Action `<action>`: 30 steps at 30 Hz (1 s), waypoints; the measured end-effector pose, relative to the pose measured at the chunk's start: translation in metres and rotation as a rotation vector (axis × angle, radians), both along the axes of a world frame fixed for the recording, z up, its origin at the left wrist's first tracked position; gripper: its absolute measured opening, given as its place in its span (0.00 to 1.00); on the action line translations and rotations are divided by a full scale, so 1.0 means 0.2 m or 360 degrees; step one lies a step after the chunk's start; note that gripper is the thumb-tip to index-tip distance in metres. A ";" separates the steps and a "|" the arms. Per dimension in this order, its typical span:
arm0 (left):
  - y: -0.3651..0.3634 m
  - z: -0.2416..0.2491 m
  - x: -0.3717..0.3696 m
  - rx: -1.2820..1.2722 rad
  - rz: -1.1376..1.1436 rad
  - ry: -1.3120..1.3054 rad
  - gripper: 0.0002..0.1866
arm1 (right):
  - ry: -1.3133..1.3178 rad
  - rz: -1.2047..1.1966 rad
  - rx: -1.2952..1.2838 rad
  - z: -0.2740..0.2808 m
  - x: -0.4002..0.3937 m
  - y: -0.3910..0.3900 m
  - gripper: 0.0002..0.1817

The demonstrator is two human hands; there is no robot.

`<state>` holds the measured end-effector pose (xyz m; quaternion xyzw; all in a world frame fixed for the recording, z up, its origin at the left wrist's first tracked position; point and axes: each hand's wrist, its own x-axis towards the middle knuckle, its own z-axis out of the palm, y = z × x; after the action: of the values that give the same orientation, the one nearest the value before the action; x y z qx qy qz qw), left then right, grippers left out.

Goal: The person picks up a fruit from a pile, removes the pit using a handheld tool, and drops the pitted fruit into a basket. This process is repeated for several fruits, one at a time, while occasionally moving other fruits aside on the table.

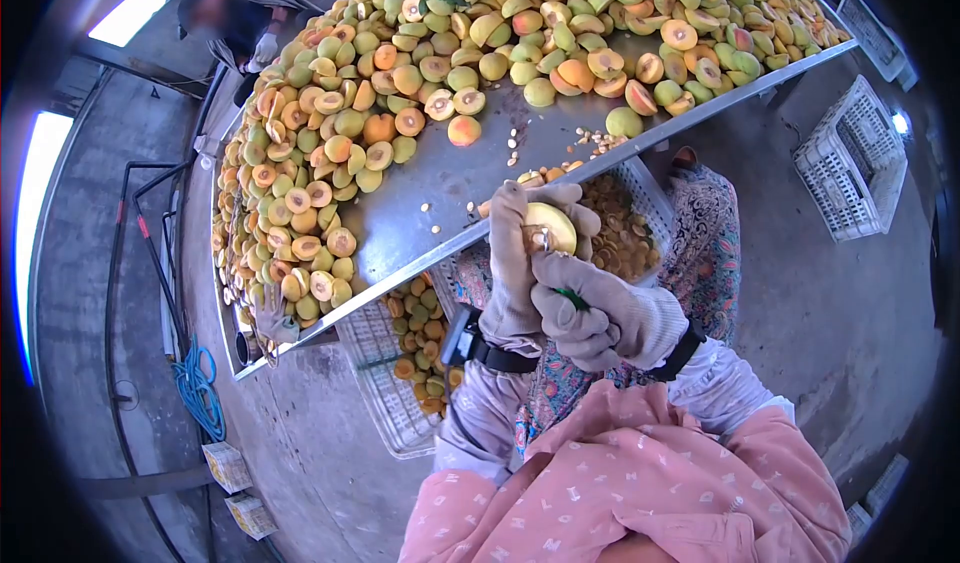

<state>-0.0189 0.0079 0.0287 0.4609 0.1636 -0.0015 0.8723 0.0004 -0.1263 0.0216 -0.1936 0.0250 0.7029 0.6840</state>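
Note:
My gloved left hand (pixel 512 263) is closed around a peach half (pixel 553 224), its pale cut face towards me. My gloved right hand (pixel 598 313) grips a small tool with a green handle (pixel 571 297). The tool's tip meets the pit area of the peach half, though its exact shape is hard to make out. Both hands are just in front of the metal table's edge (pixel 400 266). Behind them on the table lies a large heap of halved peaches (pixel 440 68), with scattered pits (pixel 600 141) near the edge.
Below the table edge, one crate (pixel 652 198) holds brown pieces and another crate (pixel 390 418) holds peach halves. A white crate (pixel 850 173) stands on the floor at right. Another person (pixel 235 23) is at the far left, and a glove (pixel 272 315) lies at the table's left corner.

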 end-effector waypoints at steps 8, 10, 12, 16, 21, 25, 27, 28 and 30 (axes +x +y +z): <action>0.03 -0.13 -0.03 0.0041 0.0483 0.0253 0.28 | -0.1083 -0.0308 -0.0356 -0.16 0.02 -0.06 0.29; 0.24 -0.16 -0.19 0.0492 0.0579 0.0296 0.30 | -0.0932 -0.0152 -0.0232 -0.23 0.07 -0.12 0.29; 0.51 -0.19 -0.41 0.1680 0.0545 0.0216 0.23 | -0.1587 0.0195 -0.0998 -0.35 0.12 -0.09 0.29; 0.81 -0.29 -0.60 0.2400 0.0943 0.0942 0.18 | -0.2004 0.0113 -0.1208 -0.53 0.14 0.02 0.29; 1.07 -0.25 -0.19 0.1567 0.0890 0.0445 0.26 | -0.3070 0.0157 -0.1554 -0.70 0.15 0.00 0.22; 1.53 -0.32 0.31 0.2533 0.0908 0.0701 0.31 | -0.3021 0.0026 -0.1641 -0.56 0.17 -0.06 0.20; 1.63 -0.31 0.49 0.3321 0.0951 0.0489 0.33 | -0.3042 0.0192 -0.1582 -0.59 0.17 -0.09 0.21; 1.70 -0.33 0.55 0.3635 0.0889 0.0372 0.34 | -0.2940 0.0329 -0.1592 -0.61 0.16 -0.09 0.23; 1.69 -0.25 0.67 0.3891 0.0098 0.0935 0.35 | -0.2536 0.0457 -0.1713 -0.45 0.18 -0.02 0.24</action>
<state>0.1145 0.3465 -0.0221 0.9445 0.2563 0.0687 -0.1936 0.0359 -0.1307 -0.0685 -0.9008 -0.1510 0.3371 0.2282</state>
